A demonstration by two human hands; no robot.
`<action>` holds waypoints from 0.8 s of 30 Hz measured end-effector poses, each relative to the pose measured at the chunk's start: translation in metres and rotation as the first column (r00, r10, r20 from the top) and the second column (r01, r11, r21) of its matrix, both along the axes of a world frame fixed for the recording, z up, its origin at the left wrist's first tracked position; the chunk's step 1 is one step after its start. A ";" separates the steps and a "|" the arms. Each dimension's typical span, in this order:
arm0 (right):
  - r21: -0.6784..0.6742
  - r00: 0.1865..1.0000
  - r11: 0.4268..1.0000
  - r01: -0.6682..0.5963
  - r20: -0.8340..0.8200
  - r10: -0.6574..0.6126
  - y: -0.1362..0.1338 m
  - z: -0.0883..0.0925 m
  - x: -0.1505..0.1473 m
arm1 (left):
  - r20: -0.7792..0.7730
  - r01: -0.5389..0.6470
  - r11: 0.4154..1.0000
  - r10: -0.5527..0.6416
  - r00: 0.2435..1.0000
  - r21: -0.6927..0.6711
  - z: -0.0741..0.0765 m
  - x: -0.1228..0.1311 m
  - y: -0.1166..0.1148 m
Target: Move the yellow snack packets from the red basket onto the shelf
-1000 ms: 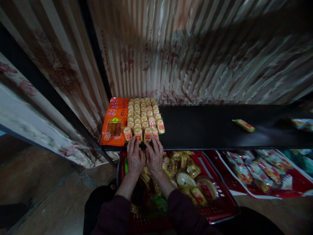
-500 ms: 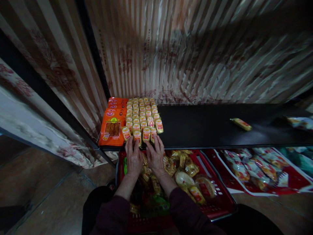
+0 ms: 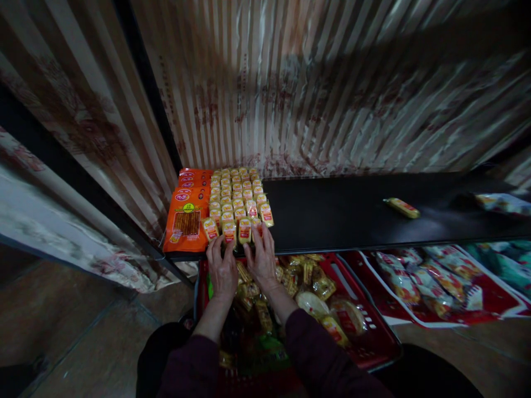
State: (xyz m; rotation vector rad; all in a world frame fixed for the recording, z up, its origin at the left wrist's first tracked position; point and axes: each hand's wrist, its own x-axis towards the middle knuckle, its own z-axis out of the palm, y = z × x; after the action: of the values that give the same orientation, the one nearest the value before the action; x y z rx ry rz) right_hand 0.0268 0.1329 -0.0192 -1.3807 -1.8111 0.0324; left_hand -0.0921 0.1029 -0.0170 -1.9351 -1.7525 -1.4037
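My left hand (image 3: 221, 264) and my right hand (image 3: 262, 254) rest side by side at the front edge of a black shelf (image 3: 352, 218). Their fingers lie spread against the nearest row of small yellow snack packs (image 3: 237, 202), which stand in several neat rows. Neither hand grips a pack. Orange flat packets (image 3: 186, 218) lie stacked just left of the yellow rows. One loose yellow pack (image 3: 401, 208) lies alone far to the right on the shelf.
Below my arms a red basket (image 3: 373, 345) holds several mixed snack packs. A lower shelf at the right carries bagged goods on red lining (image 3: 435, 276). A striped curtain (image 3: 311, 83) hangs behind the shelf, and a brown floor (image 3: 83, 337) lies at left.
Both hands have slid a little forward onto the front row of yellow packs. The view has shifted slightly to the left.
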 end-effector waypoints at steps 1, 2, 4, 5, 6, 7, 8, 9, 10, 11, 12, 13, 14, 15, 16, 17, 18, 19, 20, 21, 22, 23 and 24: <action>-0.004 1.000 1.000 -0.006 -0.005 0.006 0.002 0.000 0.000 | -0.006 -0.008 1.000 0.008 1.000 -0.001 0.001 0.000 0.000; -0.008 1.000 1.000 -0.011 -0.010 0.011 0.004 0.001 0.000 | -0.010 -0.015 1.000 0.015 1.000 -0.003 0.002 0.000 0.000; -0.015 1.000 1.000 -0.014 -0.022 0.014 0.007 0.001 -0.001 | -0.008 -0.025 1.000 0.025 1.000 -0.010 0.003 0.000 0.001; -0.017 1.000 1.000 -0.013 -0.027 0.013 0.008 0.001 -0.002 | -0.005 -0.029 0.999 0.029 1.000 -0.012 0.002 -0.001 0.001; -0.018 1.000 1.000 -0.009 -0.030 0.009 0.009 0.001 -0.002 | 0.000 -0.034 0.999 0.034 0.999 -0.013 0.002 -0.001 0.002; -0.020 0.999 1.000 -0.006 -0.032 0.006 0.010 0.001 -0.003 | 0.003 -0.039 0.999 0.039 0.999 -0.014 0.001 -0.001 0.003; -0.022 0.999 1.000 -0.005 -0.033 0.005 0.011 0.000 -0.004 | 0.004 -0.042 0.999 0.042 0.999 -0.015 0.000 -0.002 0.004; -0.025 0.999 1.000 -0.005 -0.032 0.004 0.011 0.000 -0.004 | 0.000 -0.041 0.999 0.041 0.999 -0.017 -0.001 -0.003 0.005; -0.028 1.000 1.000 -0.006 -0.030 0.005 0.012 0.000 -0.005 | -0.007 -0.036 0.999 0.036 0.999 -0.018 -0.002 -0.003 0.006; -0.031 1.000 1.000 -0.007 -0.027 0.006 0.013 0.000 -0.005 | -0.014 -0.030 0.999 0.029 0.999 -0.021 -0.003 -0.004 0.006; -0.032 1.000 0.999 -0.007 -0.024 0.006 0.014 0.001 -0.006 | -0.017 -0.024 0.999 0.024 1.000 -0.023 -0.003 -0.004 0.007; -0.032 1.000 0.999 -0.005 -0.022 0.004 0.015 0.001 -0.006 | -0.016 -0.020 0.999 0.020 1.000 -0.025 -0.003 -0.004 0.007; -0.031 1.000 1.000 -0.001 -0.021 0.000 0.016 0.002 -0.007 | -0.013 -0.019 0.999 0.019 1.000 -0.027 -0.003 -0.004 0.007; -0.029 1.000 1.000 0.005 -0.021 -0.005 0.016 0.003 -0.007 | -0.010 -0.020 0.999 0.020 1.000 -0.028 -0.002 -0.004 0.007; -0.027 1.000 1.000 0.011 -0.023 -0.011 0.017 0.004 -0.007 | -0.009 -0.022 0.999 0.022 1.000 -0.027 -0.002 -0.003 0.007; -0.025 1.000 1.000 0.016 -0.025 -0.016 0.018 0.005 -0.007 | -0.010 -0.022 0.999 0.022 1.000 -0.026 -0.001 -0.003 0.006; -0.023 0.999 1.000 0.018 -0.028 -0.019 0.019 0.006 -0.006 | -0.015 -0.020 1.000 0.019 1.000 -0.024 -0.001 -0.002 0.006; -0.021 0.999 1.000 0.018 -0.031 -0.018 0.020 0.007 -0.006 | -0.019 -0.017 1.000 0.016 1.000 -0.023 -0.001 -0.002 0.006; -0.020 0.999 1.000 0.016 -0.034 -0.016 0.021 0.008 -0.006 | -0.021 -0.016 1.000 0.015 1.000 -0.021 -0.001 -0.001 0.006; -0.018 0.999 1.000 0.013 -0.039 -0.014 0.022 0.009 -0.006 | -0.022 -0.016 1.000 0.015 1.000 -0.020 -0.001 -0.001 0.006; -0.016 0.999 1.000 0.010 -0.044 -0.010 0.024 0.009 -0.006 | -0.025 -0.017 1.000 0.017 1.000 -0.018 -0.001 -0.001 0.006; -0.013 0.999 1.000 0.008 -0.051 -0.009 0.025 0.010 -0.007 | -0.032 -0.020 1.000 0.019 0.999 -0.013 -0.001 0.000 0.006; -0.009 0.998 1.000 0.009 -0.059 -0.009 0.026 0.010 -0.007 | -0.041 -0.023 1.000 0.022 0.999 -0.008 -0.001 0.000 0.007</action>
State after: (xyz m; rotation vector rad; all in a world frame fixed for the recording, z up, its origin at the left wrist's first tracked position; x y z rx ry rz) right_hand 0.0200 0.1586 -0.0092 -1.3801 -1.7576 0.0754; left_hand -0.0924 0.1096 -0.0183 -1.9279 -1.7590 -1.3420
